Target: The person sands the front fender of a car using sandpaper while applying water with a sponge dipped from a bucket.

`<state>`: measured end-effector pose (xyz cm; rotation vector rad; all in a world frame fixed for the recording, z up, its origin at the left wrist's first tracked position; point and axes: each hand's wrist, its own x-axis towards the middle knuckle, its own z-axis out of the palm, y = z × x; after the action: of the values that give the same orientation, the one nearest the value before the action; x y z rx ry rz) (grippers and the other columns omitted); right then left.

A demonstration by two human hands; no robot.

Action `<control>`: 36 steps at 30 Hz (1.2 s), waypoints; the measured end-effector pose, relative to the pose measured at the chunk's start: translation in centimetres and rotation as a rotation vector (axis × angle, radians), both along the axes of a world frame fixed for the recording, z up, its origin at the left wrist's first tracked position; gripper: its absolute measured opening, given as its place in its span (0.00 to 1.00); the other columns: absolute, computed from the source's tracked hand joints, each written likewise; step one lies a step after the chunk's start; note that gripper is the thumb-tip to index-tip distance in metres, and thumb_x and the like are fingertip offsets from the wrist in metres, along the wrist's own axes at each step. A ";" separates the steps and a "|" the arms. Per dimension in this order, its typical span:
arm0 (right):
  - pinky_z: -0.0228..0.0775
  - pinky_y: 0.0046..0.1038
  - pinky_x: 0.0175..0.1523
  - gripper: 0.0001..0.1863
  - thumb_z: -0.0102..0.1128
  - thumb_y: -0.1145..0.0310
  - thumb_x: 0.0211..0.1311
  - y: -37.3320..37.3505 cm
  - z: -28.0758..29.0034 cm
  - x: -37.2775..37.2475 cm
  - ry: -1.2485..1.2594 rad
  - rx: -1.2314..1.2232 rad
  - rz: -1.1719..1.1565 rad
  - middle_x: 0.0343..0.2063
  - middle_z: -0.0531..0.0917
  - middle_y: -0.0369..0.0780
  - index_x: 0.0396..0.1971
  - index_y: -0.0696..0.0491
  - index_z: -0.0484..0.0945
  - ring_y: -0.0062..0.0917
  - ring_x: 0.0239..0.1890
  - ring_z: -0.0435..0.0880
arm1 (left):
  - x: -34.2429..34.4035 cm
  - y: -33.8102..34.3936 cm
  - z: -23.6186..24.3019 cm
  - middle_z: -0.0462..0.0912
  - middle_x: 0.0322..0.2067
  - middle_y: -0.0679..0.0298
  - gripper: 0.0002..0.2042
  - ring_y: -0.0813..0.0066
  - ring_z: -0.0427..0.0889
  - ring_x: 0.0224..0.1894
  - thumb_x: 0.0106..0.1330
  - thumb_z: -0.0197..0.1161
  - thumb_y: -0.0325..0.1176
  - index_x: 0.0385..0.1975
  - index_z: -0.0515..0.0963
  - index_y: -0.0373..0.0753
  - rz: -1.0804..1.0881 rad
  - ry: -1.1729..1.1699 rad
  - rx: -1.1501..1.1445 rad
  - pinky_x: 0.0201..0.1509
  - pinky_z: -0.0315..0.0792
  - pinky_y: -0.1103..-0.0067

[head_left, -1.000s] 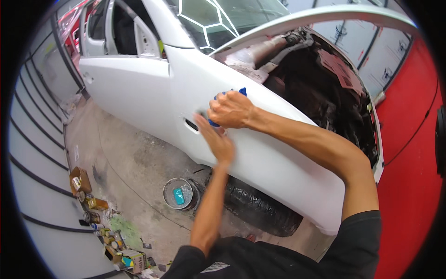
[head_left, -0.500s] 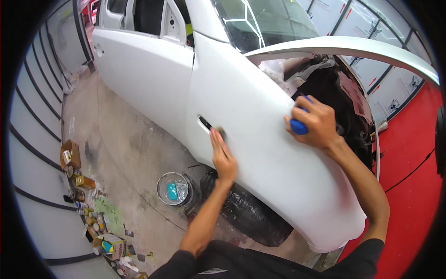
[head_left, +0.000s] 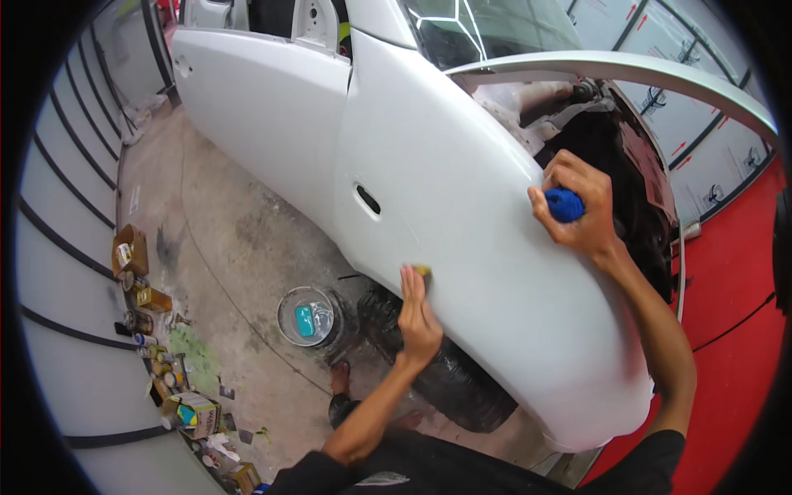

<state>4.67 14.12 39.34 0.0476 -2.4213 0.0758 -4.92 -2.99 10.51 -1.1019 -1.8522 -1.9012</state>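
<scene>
A white car front fender [head_left: 470, 206] stretches before me, with a dark oval slot [head_left: 368, 200] in its side. Low on the panel, above the wheel arch, my left hand [head_left: 420, 328] presses a small yellowish pad [head_left: 422, 271] against the surface. Its fingers lie straight over the pad and hide most of it. My right hand [head_left: 596, 194] is at the fender's upper edge beside the engine bay. Its fingers curl around a blue rounded thing [head_left: 565, 205], perhaps a bunched cloth; its exact kind is unclear.
A bucket [head_left: 281, 318] of liquid with a turquoise block [head_left: 305, 320] stands by the wheel under black plastic [head_left: 470, 388]. Cans and boxes [head_left: 191, 415] line the left wall. A thin cable [head_left: 224, 290] crosses the floor. Overhead right arches a white panel edge [head_left: 627, 59].
My left hand has moved down the fender with the pad, away from the slot. My right hand still grips the blue thing at the upper edge. The view has shifted slightly.
</scene>
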 end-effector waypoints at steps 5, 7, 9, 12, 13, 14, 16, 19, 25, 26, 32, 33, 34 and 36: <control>0.68 0.30 0.28 0.13 0.73 0.72 0.51 -0.1 -0.4 0.2 0.021 -0.019 -0.022 0.22 0.73 0.42 0.20 0.57 0.74 0.36 0.21 0.75 | -5.1 1.6 0.4 0.65 0.72 0.40 0.23 0.49 0.60 0.77 0.80 0.40 0.25 0.72 0.62 0.25 0.152 -0.134 -0.109 0.79 0.56 0.65; 0.67 0.30 0.28 0.13 0.73 0.72 0.50 -0.3 -0.5 0.2 0.006 -0.013 0.000 0.22 0.73 0.42 0.20 0.57 0.74 0.36 0.21 0.75 | -3.7 1.1 -0.3 0.64 0.72 0.38 0.22 0.45 0.59 0.77 0.80 0.41 0.26 0.71 0.63 0.23 0.097 -0.162 -0.045 0.79 0.55 0.63; 0.67 0.30 0.28 0.13 0.73 0.72 0.50 -0.2 -0.3 0.0 0.004 -0.002 0.006 0.22 0.73 0.42 0.20 0.57 0.74 0.35 0.21 0.74 | -1.7 0.4 -1.5 0.63 0.71 0.37 0.22 0.40 0.59 0.76 0.81 0.43 0.30 0.69 0.66 0.23 0.029 0.021 0.035 0.79 0.54 0.60; 0.66 0.29 0.29 0.12 0.72 0.74 0.49 -0.2 -0.2 0.0 0.009 -0.060 0.005 0.22 0.72 0.42 0.20 0.58 0.74 0.35 0.21 0.73 | -3.4 0.3 -2.1 0.65 0.70 0.37 0.23 0.41 0.61 0.75 0.80 0.45 0.29 0.70 0.65 0.23 0.050 0.027 -0.075 0.78 0.57 0.61; 0.66 0.29 0.29 0.12 0.72 0.74 0.49 -0.2 -0.2 0.0 -0.013 -0.062 0.013 0.22 0.72 0.42 0.20 0.58 0.74 0.35 0.21 0.73 | -4.9 0.8 -1.9 0.68 0.69 0.37 0.23 0.44 0.64 0.74 0.79 0.46 0.28 0.70 0.65 0.22 0.111 -0.094 -0.089 0.78 0.59 0.62; 0.65 0.27 0.30 0.13 0.70 0.77 0.50 -0.3 -0.3 0.0 -0.010 -0.043 0.018 0.22 0.72 0.42 0.19 0.59 0.71 0.31 0.22 0.73 | -5.9 1.0 -1.8 0.70 0.67 0.37 0.23 0.48 0.66 0.73 0.78 0.48 0.27 0.69 0.64 0.21 0.195 -0.225 -0.094 0.77 0.61 0.63; 0.64 0.25 0.31 0.13 0.67 0.81 0.51 -0.3 -0.4 0.1 -0.005 -0.032 0.006 0.22 0.72 0.42 0.19 0.60 0.68 0.28 0.23 0.72 | -5.8 0.8 -2.3 0.71 0.66 0.36 0.22 0.47 0.68 0.72 0.78 0.48 0.26 0.68 0.66 0.21 0.180 -0.196 -0.110 0.75 0.63 0.63; 0.66 0.26 0.29 0.13 0.71 0.75 0.50 -0.3 -0.4 -0.1 0.012 -0.039 -0.013 0.22 0.72 0.41 0.19 0.59 0.73 0.31 0.21 0.73 | -4.2 0.2 -3.4 0.68 0.67 0.33 0.20 0.43 0.69 0.71 0.79 0.47 0.26 0.65 0.70 0.20 0.122 0.009 -0.057 0.73 0.67 0.63; 0.65 0.25 0.29 0.12 0.71 0.76 0.50 -0.5 -0.4 -0.2 0.015 -0.046 -0.003 0.21 0.72 0.41 0.19 0.59 0.73 0.29 0.21 0.73 | -8.0 0.3 -2.6 0.73 0.64 0.35 0.20 0.48 0.71 0.70 0.79 0.46 0.25 0.65 0.69 0.20 0.139 -0.299 -0.140 0.71 0.69 0.64; 0.65 0.25 0.29 0.12 0.71 0.77 0.49 -0.4 -0.4 -0.2 0.016 -0.041 -0.008 0.21 0.72 0.41 0.19 0.59 0.72 0.28 0.21 0.73 | -7.3 0.1 -2.6 0.74 0.63 0.35 0.20 0.47 0.74 0.68 0.79 0.45 0.25 0.66 0.68 0.21 0.109 -0.274 -0.123 0.68 0.72 0.65; 0.65 0.26 0.28 0.12 0.70 0.77 0.49 -0.2 -0.4 -0.1 -0.009 -0.039 -0.004 0.21 0.72 0.41 0.18 0.59 0.72 0.29 0.21 0.73 | -7.3 0.2 -3.2 0.80 0.58 0.39 0.21 0.55 0.84 0.60 0.81 0.44 0.29 0.69 0.68 0.26 0.151 -0.049 -0.079 0.59 0.78 0.69; 0.64 0.26 0.28 0.12 0.70 0.77 0.49 -0.3 -0.3 -0.1 -0.004 -0.052 -0.035 0.21 0.72 0.41 0.18 0.59 0.72 0.29 0.21 0.73 | -8.5 0.3 -2.9 0.80 0.58 0.40 0.21 0.55 0.84 0.60 0.81 0.44 0.29 0.69 0.68 0.26 0.167 -0.051 -0.072 0.59 0.78 0.69; 0.64 0.26 0.28 0.12 0.70 0.77 0.49 -0.4 -0.4 -0.1 -0.007 -0.046 -0.008 0.21 0.72 0.41 0.18 0.59 0.72 0.29 0.21 0.73 | -9.5 0.3 -2.6 0.77 0.62 0.40 0.21 0.52 0.80 0.64 0.81 0.44 0.30 0.68 0.68 0.24 0.138 -0.228 -0.103 0.65 0.74 0.68; 0.64 0.26 0.28 0.12 0.70 0.78 0.48 -0.6 -0.2 -0.2 0.003 -0.060 -0.046 0.21 0.72 0.42 0.19 0.59 0.72 0.30 0.21 0.73 | -8.7 -0.1 -2.2 0.75 0.63 0.39 0.22 0.51 0.77 0.66 0.82 0.44 0.31 0.67 0.67 0.22 0.067 -0.335 -0.031 0.69 0.71 0.68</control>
<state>4.46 13.53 39.13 -0.0347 -2.4142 0.1271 -13.60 -3.11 8.26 -0.7523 -2.0646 -2.1286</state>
